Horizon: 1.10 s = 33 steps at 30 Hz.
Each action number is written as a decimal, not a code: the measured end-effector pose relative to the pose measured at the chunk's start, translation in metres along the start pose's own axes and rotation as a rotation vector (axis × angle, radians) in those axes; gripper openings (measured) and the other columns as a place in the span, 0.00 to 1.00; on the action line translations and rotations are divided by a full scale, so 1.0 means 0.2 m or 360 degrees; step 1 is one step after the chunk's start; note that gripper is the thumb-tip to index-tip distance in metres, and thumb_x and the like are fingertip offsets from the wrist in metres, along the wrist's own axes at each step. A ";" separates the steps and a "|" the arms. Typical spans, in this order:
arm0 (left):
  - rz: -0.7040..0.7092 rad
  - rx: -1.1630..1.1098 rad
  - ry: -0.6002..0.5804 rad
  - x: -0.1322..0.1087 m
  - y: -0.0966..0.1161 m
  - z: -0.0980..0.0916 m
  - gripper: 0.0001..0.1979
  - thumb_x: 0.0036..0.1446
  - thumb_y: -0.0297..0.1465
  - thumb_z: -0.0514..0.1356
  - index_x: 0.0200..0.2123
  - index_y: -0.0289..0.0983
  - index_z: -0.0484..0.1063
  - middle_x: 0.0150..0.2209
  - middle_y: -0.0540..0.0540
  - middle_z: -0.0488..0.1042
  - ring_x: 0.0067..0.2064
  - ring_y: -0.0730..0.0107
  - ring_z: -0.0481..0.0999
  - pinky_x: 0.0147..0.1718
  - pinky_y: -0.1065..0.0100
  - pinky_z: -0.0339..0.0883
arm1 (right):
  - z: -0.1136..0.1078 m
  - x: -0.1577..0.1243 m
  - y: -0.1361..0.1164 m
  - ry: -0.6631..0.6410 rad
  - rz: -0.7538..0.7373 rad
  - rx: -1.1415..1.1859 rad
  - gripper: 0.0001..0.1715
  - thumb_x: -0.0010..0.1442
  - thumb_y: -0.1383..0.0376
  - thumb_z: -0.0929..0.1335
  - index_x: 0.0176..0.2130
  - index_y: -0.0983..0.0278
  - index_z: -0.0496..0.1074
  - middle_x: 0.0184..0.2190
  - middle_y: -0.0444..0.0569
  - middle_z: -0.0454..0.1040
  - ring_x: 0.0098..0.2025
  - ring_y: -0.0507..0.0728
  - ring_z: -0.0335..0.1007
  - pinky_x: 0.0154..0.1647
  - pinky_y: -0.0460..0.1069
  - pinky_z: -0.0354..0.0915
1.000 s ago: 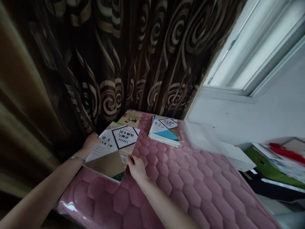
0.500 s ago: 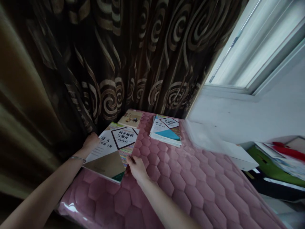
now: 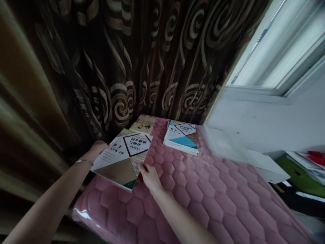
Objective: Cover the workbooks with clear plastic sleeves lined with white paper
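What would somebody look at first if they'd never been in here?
Probably the big dark curtain with pale swirls, filling the upper left and middle of the picture. Next might be the pink honeycomb-patterned cover below it. Over the cover's left part, the white-and-tan book stands out, with the left grip at its left edge and the right grip at its right.

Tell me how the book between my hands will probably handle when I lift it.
The book will probably flex a bit, since it looks like a thin paperback. It may slip slightly, looking smooth-surfaced. Its flat, rectangular shape makes rolling unlikely.
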<state>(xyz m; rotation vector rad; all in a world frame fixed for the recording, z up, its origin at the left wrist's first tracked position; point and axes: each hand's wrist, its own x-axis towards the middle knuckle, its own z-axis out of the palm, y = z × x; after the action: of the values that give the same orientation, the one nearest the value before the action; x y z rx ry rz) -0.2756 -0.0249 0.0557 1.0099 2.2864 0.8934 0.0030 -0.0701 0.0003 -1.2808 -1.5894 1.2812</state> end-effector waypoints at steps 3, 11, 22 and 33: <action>-0.0058 -0.0124 -0.0137 -0.04 -0.01 -0.03 0.10 0.38 0.35 0.67 0.21 0.36 0.71 0.21 0.44 0.77 0.27 0.59 0.79 0.22 0.67 0.69 | -0.01 0.01 0.00 0.0105 -0.0131 -0.0256 0.20 0.62 0.53 0.60 0.25 0.60 0.66 0.26 0.49 0.75 0.32 0.58 0.73 0.31 0.48 0.61; -0.0018 0.0078 -0.0097 -0.08 -0.05 -0.05 0.13 0.42 0.38 0.67 0.19 0.36 0.70 0.18 0.47 0.74 0.25 0.60 0.77 0.21 0.69 0.64 | 0.01 0.03 0.01 0.0038 0.0042 0.0046 0.18 0.61 0.54 0.60 0.24 0.59 0.64 0.16 0.41 0.68 0.18 0.54 0.66 0.19 0.46 0.58; 0.0495 0.0839 0.0491 -0.37 0.10 0.03 0.14 0.58 0.28 0.51 0.45 0.31 0.72 0.48 0.29 0.72 0.49 0.43 0.72 0.43 0.50 0.65 | -0.01 0.01 0.03 0.0109 -0.0205 -0.0242 0.19 0.65 0.55 0.59 0.29 0.61 0.69 0.26 0.47 0.75 0.29 0.55 0.73 0.30 0.46 0.63; 0.1922 0.0916 -0.0290 -1.15 0.36 1.02 0.19 0.61 0.27 0.51 0.54 0.41 0.71 0.61 0.41 0.66 0.59 0.54 0.67 0.57 0.49 0.60 | -1.00 -0.19 0.38 0.0288 -0.0524 -0.1489 0.17 0.62 0.71 0.61 0.43 0.62 0.77 0.47 0.52 0.75 0.52 0.58 0.67 0.55 0.53 0.61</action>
<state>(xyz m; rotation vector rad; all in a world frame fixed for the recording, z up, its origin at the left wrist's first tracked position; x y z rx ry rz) 0.0294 -0.0918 0.0083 2.7001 1.6340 0.4334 0.2180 -0.0541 -0.0218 -1.4940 -2.2350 0.1635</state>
